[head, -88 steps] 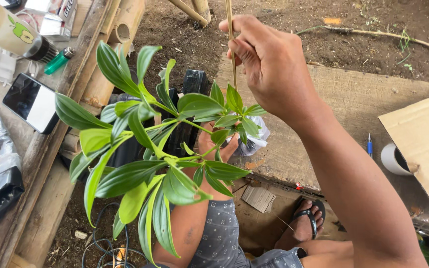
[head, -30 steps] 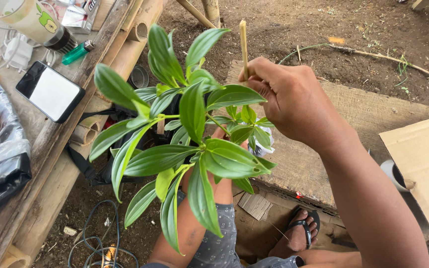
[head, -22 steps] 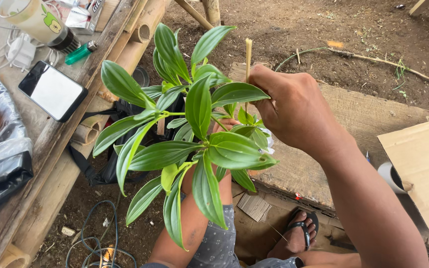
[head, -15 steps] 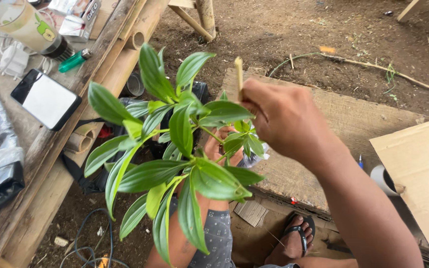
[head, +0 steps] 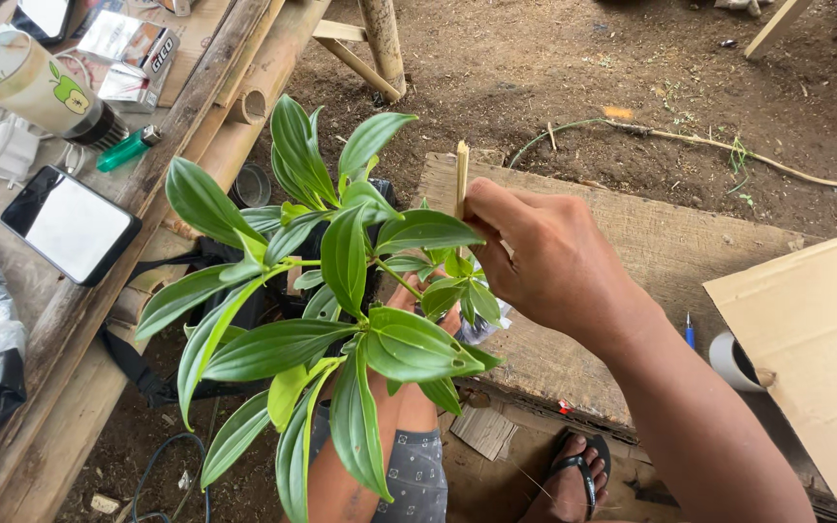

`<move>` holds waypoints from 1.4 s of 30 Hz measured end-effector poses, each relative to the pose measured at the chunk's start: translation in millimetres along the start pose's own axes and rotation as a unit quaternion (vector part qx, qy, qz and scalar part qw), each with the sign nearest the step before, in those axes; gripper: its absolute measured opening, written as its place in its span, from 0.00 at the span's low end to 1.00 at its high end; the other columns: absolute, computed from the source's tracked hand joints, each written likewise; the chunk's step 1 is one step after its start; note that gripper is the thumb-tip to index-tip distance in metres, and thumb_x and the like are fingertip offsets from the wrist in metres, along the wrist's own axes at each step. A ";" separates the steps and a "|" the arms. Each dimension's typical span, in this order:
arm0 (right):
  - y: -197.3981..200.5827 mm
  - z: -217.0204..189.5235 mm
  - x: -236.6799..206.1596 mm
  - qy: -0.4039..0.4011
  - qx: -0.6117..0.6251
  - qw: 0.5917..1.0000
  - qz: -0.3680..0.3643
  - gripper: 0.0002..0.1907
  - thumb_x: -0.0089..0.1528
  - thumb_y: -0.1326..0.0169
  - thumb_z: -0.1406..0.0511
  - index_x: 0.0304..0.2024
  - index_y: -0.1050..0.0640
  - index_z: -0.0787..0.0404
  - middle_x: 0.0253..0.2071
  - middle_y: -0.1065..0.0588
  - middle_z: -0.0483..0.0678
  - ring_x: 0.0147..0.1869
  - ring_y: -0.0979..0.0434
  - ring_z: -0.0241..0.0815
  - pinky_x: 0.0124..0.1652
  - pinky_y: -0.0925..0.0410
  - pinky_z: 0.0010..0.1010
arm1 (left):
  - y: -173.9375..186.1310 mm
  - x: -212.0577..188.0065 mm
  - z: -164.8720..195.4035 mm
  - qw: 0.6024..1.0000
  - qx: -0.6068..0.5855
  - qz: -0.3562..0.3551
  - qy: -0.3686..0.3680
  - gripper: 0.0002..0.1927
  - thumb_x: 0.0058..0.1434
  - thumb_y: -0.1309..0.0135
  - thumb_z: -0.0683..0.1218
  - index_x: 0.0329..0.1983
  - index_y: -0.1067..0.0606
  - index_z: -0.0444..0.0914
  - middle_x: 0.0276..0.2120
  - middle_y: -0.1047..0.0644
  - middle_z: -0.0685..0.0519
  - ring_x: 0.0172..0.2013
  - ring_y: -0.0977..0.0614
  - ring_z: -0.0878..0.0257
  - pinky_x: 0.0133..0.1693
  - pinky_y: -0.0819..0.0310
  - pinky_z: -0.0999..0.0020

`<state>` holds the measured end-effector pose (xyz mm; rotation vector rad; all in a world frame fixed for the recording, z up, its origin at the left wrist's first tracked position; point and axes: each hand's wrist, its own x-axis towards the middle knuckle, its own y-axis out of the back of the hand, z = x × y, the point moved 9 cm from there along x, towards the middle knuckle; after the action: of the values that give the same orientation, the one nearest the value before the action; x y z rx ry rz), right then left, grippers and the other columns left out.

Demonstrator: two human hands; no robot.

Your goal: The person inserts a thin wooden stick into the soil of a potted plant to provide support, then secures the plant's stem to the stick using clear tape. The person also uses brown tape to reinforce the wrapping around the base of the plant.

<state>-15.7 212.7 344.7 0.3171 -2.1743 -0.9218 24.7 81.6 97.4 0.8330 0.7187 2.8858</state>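
Gripping a thin bamboo stick (head: 461,176), the right hand (head: 554,261) is closed above the leafy plant (head: 341,300), which is held from below by the left hand (head: 409,295), mostly hidden by leaves. If pushed down carelessly, stems or roots could be pierced.

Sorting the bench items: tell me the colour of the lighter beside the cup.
Green, a translucent lighter lying by the cup; seen in the head view.
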 end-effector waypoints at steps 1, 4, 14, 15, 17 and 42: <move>-0.1 1.3 0.0 -0.008 -0.002 1.000 0.000 0.05 0.63 0.44 0.69 0.40 0.26 0.63 0.32 0.22 0.55 0.33 0.20 0.57 0.32 0.29 0.43 | -4.5 6.3 -11.3 0.957 -0.282 0.035 0.050 0.34 0.66 0.43 0.39 0.72 0.45 0.36 0.64 0.32 0.47 0.58 0.25 0.63 0.59 0.26 0.64; -3.6 4.4 0.2 -0.030 -0.008 0.999 -0.007 0.07 0.65 0.42 0.66 0.38 0.26 0.63 0.31 0.21 0.54 0.30 0.20 0.56 0.30 0.30 0.43 | 0.5 25.2 -18.1 0.965 -0.235 0.112 0.038 0.19 0.61 0.38 0.39 0.55 0.26 0.31 0.47 0.23 0.48 0.42 0.20 0.65 0.45 0.23 0.70; -27.3 5.5 4.3 -0.030 -0.008 0.997 -0.074 0.03 0.66 0.46 0.68 0.41 0.24 0.61 0.30 0.20 0.51 0.28 0.20 0.48 0.27 0.27 0.39 | 17.4 27.1 6.4 0.990 -0.077 0.117 0.012 0.17 0.58 0.38 0.39 0.50 0.25 0.31 0.41 0.24 0.53 0.42 0.20 0.64 0.45 0.25 0.69; -30.0 12.9 5.5 -0.053 -0.005 0.995 -0.089 0.02 0.67 0.47 0.69 0.42 0.24 0.60 0.30 0.20 0.50 0.27 0.19 0.45 0.27 0.26 0.37 | 20.2 22.5 12.2 0.994 -0.024 0.106 0.006 0.18 0.58 0.38 0.39 0.50 0.25 0.31 0.41 0.24 0.53 0.42 0.20 0.64 0.45 0.25 0.69; -23.3 15.6 7.9 -0.025 0.020 0.997 -0.066 0.05 0.66 0.44 0.68 0.45 0.24 0.61 0.32 0.20 0.50 0.30 0.19 0.47 0.32 0.26 0.39 | 20.0 17.9 17.6 0.998 0.013 0.057 -0.002 0.18 0.58 0.38 0.39 0.51 0.25 0.31 0.41 0.24 0.53 0.42 0.20 0.64 0.46 0.24 0.69; -33.9 48.9 -14.1 0.005 0.025 0.995 -0.097 0.15 0.55 0.36 0.61 0.43 0.20 0.57 0.35 0.18 0.47 0.34 0.17 0.46 0.35 0.26 0.35 | 2.8 67.5 3.6 0.965 -0.251 0.077 -0.010 0.20 0.60 0.38 0.42 0.54 0.27 0.31 0.45 0.24 0.50 0.43 0.20 0.62 0.47 0.24 0.67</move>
<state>-42.9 220.7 290.5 0.5648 -2.1881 -0.9703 -30.8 92.4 134.5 0.8683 -0.0972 2.9686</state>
